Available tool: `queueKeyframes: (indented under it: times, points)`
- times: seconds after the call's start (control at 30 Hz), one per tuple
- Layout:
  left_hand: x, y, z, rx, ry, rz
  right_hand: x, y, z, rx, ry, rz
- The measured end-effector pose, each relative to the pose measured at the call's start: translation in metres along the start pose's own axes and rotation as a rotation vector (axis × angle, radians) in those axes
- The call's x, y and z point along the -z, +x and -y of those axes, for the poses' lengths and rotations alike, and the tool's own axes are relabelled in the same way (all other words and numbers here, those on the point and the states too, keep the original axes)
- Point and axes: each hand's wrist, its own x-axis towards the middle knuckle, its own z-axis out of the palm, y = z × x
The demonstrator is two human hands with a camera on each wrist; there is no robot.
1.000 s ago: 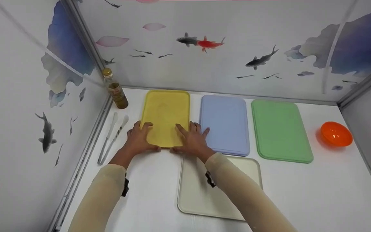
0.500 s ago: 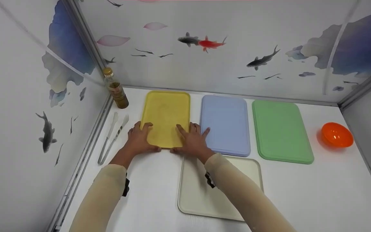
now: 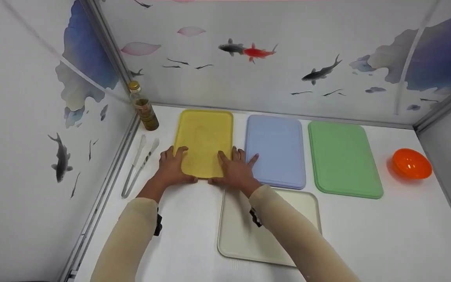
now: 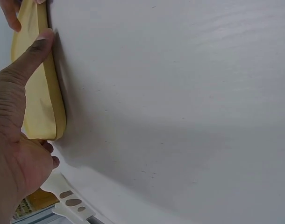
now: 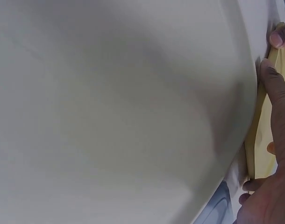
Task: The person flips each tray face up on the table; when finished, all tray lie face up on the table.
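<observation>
A yellow rectangular tray (image 3: 204, 131) lies near the back wall, its raised rim showing in both wrist views. My left hand (image 3: 172, 168) holds its near left corner: the thumb is at the front edge, the index finger reaches over the top, and other fingers are along the left side. At the near right corner my right hand (image 3: 236, 171) grips in the same manner. Its outer finger spreads over the left edge of a blue tray (image 3: 276, 150). Both thumbs (image 4: 37, 51) press against the front side of the yellow tray.
A cream tray (image 3: 260, 239) lies under the right forearm. Farther right are a green tray (image 3: 343, 156) and an orange bowl (image 3: 411, 164). Tongs (image 3: 133, 176) lie left of the left hand, with an oil bottle (image 3: 146, 113) standing behind them. Printed walls enclose the table.
Both hands keep their places on the yellow tray, which stays put among the other things. Only the head view has shifted slightly.
</observation>
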Motion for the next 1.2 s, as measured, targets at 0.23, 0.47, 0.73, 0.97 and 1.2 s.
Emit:
queueKeyframes:
  times: [0.23,0.47,0.73,0.97,1.2]
  points:
    - [-0.009,0.006,-0.012,-0.022,0.047,-0.016,0.005,-0.007,-0.015,0.028,-0.025,-0.038]
    - [-0.025,0.011,-0.049,-0.09,0.047,-0.139,0.017,-0.022,-0.043,0.037,0.05,-0.097]
    - [-0.044,0.016,-0.101,-0.168,0.057,-0.176,0.039,-0.041,-0.083,0.032,0.065,-0.14]
    - [-0.062,0.019,-0.141,-0.23,0.052,-0.123,0.049,-0.059,-0.121,-0.012,0.043,-0.174]
    - [-0.082,0.019,-0.164,-0.243,0.08,-0.074,0.049,-0.079,-0.153,-0.077,0.069,-0.172]
